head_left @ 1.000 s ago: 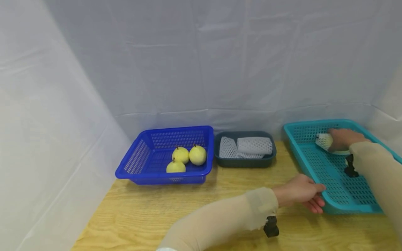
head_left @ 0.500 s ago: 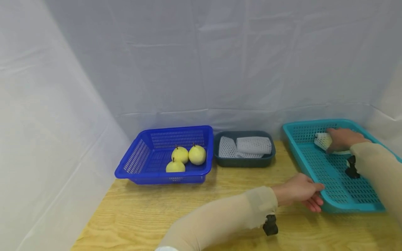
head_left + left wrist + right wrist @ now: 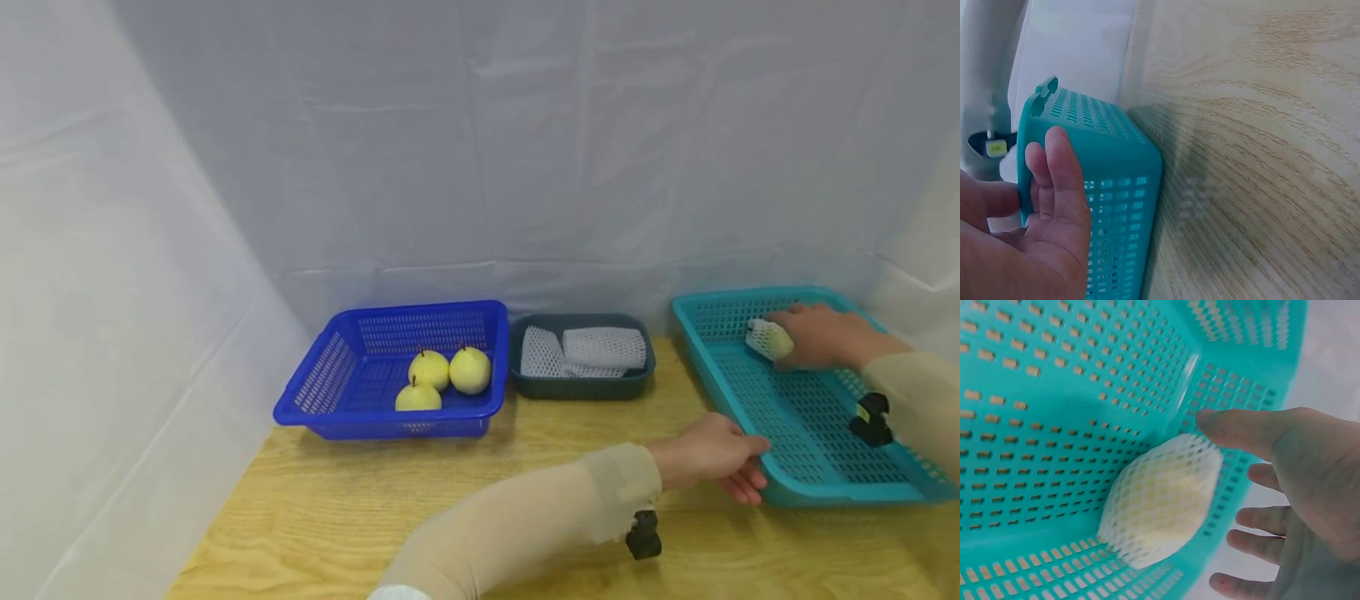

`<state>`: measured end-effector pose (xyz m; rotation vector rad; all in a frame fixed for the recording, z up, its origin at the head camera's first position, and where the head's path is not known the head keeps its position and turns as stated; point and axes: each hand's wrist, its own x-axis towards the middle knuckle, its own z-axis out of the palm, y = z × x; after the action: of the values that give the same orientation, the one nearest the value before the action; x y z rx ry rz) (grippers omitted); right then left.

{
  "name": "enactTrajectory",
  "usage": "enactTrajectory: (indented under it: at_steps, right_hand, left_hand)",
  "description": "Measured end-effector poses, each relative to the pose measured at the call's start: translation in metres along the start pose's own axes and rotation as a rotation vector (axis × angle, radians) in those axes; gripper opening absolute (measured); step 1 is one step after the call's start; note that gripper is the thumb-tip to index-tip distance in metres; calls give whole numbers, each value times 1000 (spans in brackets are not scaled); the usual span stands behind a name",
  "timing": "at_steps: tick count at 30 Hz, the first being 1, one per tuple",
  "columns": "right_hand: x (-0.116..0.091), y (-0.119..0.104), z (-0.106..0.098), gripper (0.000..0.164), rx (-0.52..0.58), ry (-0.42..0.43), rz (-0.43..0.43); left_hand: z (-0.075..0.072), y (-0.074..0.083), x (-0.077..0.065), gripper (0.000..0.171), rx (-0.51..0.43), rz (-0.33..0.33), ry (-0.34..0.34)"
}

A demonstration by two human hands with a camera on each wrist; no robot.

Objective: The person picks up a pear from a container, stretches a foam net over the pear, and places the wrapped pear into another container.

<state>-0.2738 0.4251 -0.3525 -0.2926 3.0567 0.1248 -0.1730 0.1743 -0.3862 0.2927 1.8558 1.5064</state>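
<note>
Right hand (image 3: 1310,487): I see the fingers spread and slack, thumb tip at the netted pear (image 3: 1160,500) but not closed round it; the pear lies on the floor of the teal basket (image 3: 795,492), in its far corner. Left hand (image 3: 712,467): fingers curled over the basket's near left corner, clamped on the rim, thumb inside the wall in the left wrist view. Basket sits on the wood table (image 3: 450,500). Well to the left, a blue basket (image 3: 330,392) holds three bare pears (image 3: 442,379); between the two baskets, a dark tray (image 3: 585,387) of foam nets (image 3: 588,350).
</note>
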Motion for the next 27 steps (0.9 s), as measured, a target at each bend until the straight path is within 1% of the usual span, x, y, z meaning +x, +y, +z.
enactTrajectory:
  at_steps: [3,7,12,17,21,27]
  right_hand:
    - [-8,-10,-6,87,-13,10,-34]
    - [-19,-26,-12,78,-20,31,-82]
    - [-35,-48,-19,63,-27,78,-153]
    - [-51,-68,-25,55,-13,125,-203]
    - [-61,-84,-29,51,5,154,-210]
    - [-73,-104,-30,46,69,154,-203]
  left_hand:
    - [0,0,1,33,3,2,4]
    - [-1,0,1,33,7,-3,0]
    - [-1,-2,3,33,14,-23,-16]
    - [-1,-2,3,33,22,-35,-26]
    - [-2,-2,2,33,18,-26,-20]
    - [-4,-3,2,34,27,12,-8]
